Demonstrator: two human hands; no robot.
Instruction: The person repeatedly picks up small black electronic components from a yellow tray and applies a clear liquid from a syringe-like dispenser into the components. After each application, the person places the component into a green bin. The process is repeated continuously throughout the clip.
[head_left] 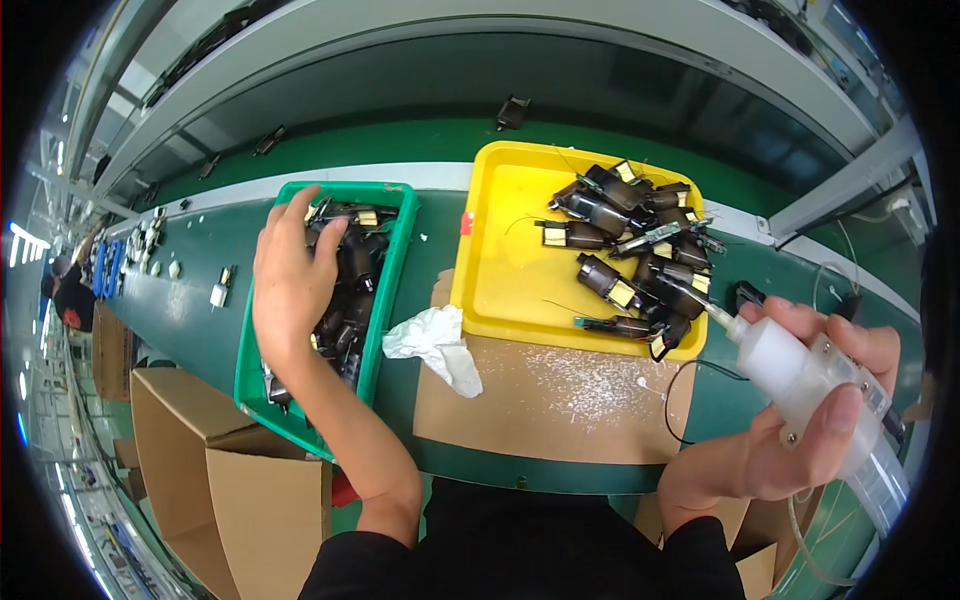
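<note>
My left hand is over the left side of the green tray, thumb and fingers apart, with nothing seen in it. Under and beside it lie several dark brown cylindrical parts with circuit boards and pale yellow pieces. My right hand grips a translucent white dispensing syringe with a narrow nozzle and a hose. Its nozzle points up and left, at the right edge of the yellow tray. Similar dark cylindrical parts with thin wires are heaped in that tray's right half.
A crumpled white tissue lies between the trays. White specks cover the cardboard sheet below the yellow tray. An open cardboard box stands at the lower left. One small part rests on the bench. Another person is at far left.
</note>
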